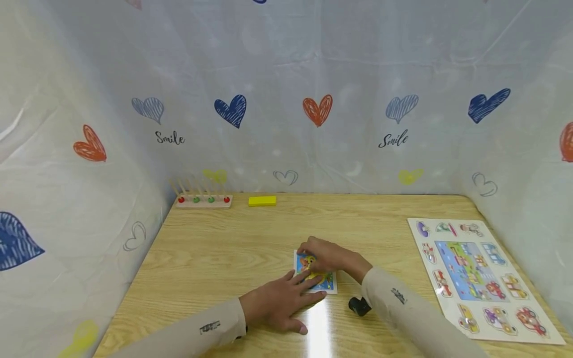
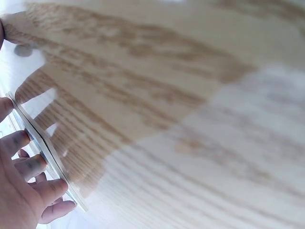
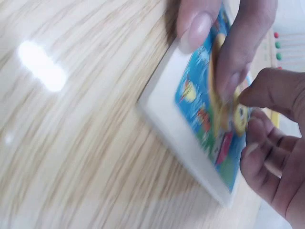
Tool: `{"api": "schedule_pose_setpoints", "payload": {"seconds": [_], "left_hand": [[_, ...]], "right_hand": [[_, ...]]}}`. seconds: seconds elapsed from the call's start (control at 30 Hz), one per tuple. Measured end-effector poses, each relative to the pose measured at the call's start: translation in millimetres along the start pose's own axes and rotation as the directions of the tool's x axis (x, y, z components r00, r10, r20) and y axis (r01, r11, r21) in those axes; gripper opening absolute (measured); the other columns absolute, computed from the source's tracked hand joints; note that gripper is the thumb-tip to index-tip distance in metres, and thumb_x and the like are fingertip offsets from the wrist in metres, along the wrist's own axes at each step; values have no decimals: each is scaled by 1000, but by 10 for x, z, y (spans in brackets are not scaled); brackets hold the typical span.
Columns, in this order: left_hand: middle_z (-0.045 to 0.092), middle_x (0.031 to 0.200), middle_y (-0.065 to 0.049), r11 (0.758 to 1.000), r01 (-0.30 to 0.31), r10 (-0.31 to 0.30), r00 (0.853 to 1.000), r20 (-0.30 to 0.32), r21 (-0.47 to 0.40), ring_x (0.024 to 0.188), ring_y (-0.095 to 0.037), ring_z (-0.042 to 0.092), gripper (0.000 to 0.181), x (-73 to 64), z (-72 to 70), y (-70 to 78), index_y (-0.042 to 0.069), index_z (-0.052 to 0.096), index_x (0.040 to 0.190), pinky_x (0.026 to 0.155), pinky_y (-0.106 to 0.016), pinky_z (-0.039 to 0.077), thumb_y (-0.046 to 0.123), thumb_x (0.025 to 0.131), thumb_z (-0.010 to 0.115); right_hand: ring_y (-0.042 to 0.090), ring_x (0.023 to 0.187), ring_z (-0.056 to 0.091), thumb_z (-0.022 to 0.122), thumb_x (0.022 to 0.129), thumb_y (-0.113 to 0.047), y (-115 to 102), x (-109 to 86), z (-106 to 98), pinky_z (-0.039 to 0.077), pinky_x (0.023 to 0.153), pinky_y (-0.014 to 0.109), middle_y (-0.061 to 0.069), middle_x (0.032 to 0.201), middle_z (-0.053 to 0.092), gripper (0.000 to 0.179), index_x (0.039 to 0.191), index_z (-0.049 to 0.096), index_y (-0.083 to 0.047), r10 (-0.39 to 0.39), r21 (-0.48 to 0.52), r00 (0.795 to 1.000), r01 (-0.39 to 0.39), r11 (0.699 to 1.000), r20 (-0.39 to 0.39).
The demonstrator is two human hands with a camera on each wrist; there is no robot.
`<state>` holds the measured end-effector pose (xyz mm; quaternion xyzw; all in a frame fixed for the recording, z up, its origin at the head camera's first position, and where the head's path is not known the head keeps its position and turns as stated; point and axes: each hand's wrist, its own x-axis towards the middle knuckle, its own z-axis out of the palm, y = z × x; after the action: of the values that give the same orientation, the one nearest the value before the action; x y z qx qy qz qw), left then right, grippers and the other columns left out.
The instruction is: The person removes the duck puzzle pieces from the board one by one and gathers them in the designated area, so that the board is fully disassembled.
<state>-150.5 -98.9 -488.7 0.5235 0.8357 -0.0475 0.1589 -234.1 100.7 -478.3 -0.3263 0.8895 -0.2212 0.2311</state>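
Note:
A small square picture puzzle point(image 1: 330, 284) with a white border and a blue scene holding a yellow figure lies flat on the wooden table. From the near left, my left hand point(image 1: 286, 301) reaches over it, fingers spread and nearly straight, fingertips resting on the picture. My right hand point(image 1: 329, 256) bends over the far side with curled fingers. In the right wrist view its thumb point(image 3: 267, 90) touches near the yellow figure's face, while the other fingers hold close by the far edge. The left wrist view shows the puzzle's thin edge point(image 2: 47, 148) beneath the left fingers.
A large white puzzle board point(image 1: 447, 304) with vehicle pieces lies at the right. At the back left stand a peg rack point(image 1: 203, 204) with red and green beads and a yellow block point(image 1: 262, 201). A black object point(image 1: 359, 306) sits beside the right wrist. Printed curtains point(image 1: 277, 149) enclose the table.

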Motion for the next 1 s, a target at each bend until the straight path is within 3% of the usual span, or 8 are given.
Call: {"api": "schedule_pose_setpoints", "payload": {"seconds": [0.5,1.0], "left_hand": [[7,170,-2,1000,4,-4,1000,16,22,157,-29,7,81,6,16,1,31,6,163,118,-53,31,73,97,28],[7,170,-2,999,0,-1,1000,26,33,157,-29,7,81,-3,-17,10,30,6,163,119,-52,31,73,97,28]], "right_hand": [[16,101,58,77,91,-23,-34,28,29,53,83,38,1,111,53,43,130,62,-15,26,-13,999,-26,1000,-37],[19,107,59,79,89,-22,-25,61,23,52,92,39,3,119,56,43,126,58,-15,8,-11,1000,-9,1000,-30]]}}
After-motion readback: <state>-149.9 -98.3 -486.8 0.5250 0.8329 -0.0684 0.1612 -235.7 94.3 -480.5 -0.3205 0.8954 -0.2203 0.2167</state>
